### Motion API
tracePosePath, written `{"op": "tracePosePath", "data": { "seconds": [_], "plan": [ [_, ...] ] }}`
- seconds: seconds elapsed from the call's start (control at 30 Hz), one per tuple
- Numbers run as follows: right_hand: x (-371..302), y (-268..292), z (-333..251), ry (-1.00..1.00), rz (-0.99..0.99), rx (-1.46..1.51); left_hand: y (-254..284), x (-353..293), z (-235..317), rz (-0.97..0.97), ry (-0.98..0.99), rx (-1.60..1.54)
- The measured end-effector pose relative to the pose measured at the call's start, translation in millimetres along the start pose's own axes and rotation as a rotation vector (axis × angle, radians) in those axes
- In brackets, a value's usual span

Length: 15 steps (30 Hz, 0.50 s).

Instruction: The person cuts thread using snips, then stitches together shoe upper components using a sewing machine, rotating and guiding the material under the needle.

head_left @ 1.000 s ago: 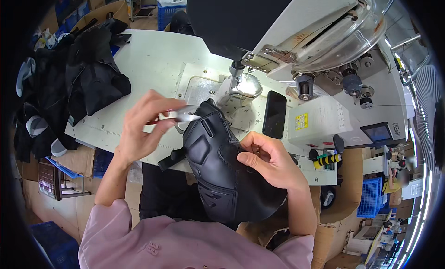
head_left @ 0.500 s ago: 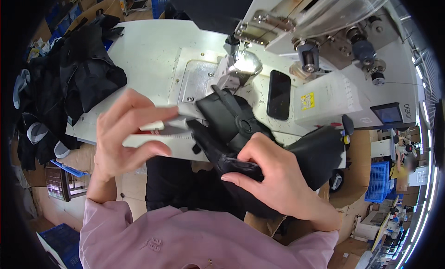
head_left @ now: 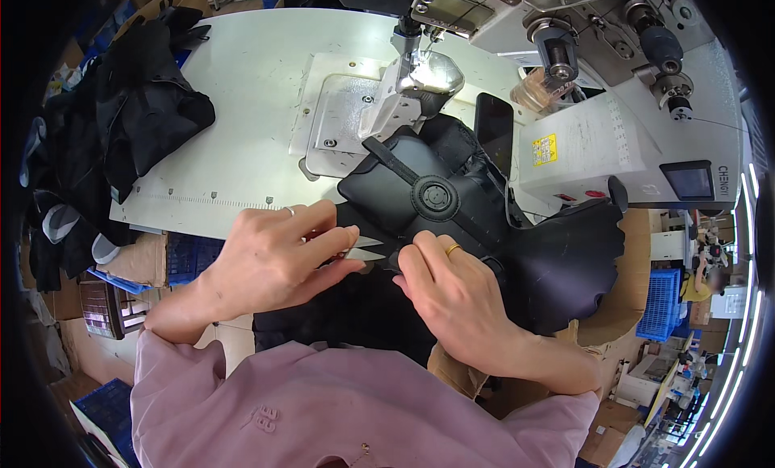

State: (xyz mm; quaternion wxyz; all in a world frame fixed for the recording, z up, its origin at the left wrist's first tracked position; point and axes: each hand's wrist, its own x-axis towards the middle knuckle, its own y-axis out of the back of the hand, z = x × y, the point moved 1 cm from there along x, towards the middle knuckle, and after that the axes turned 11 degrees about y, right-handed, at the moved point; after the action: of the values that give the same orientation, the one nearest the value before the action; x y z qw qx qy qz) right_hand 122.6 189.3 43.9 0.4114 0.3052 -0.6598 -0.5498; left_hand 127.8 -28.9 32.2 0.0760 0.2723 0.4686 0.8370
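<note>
My left hand [head_left: 270, 262] is closed around small thread snips [head_left: 370, 244], their two pointed blades sticking out to the right, slightly apart. The blade tips lie against the near edge of a black leather-look sewn piece [head_left: 383, 185]. That piece has a stitched strap and a round disc, and a wide flared part spreads to the right. Pinched by its near edge, it is held in my right hand [head_left: 460, 302], with thumb and fingers just right of the blade tips. Whether a thread lies between the blades is too small to tell.
Beyond the piece stands a sewing machine [head_left: 420, 89] with a lit needle area on a white table [head_left: 242, 81]. A black phone [head_left: 494, 129] lies by the machine's body. Black sewn pieces [head_left: 149, 133] are heaped at the left. A cardboard box [head_left: 630, 282] stands at the right.
My left hand has brought the snips right and down to the piece's near edge. The piece is turned to show its disc more fully, and my right hand has shifted its grip.
</note>
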Motion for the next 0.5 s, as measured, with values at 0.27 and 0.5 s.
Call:
{"op": "tracePosePath", "data": {
  "seconds": [0.27,0.5],
  "plan": [
    [-4.7,-1.6,3.9,0.032,0.066,-0.046,6.0,6.3,-5.2,0.052,0.1,-0.075],
    [-25.7,2.0,0.7,0.167,0.019,0.045,5.7,17.6,-25.1,0.23,0.115,-0.234]
  ]
}}
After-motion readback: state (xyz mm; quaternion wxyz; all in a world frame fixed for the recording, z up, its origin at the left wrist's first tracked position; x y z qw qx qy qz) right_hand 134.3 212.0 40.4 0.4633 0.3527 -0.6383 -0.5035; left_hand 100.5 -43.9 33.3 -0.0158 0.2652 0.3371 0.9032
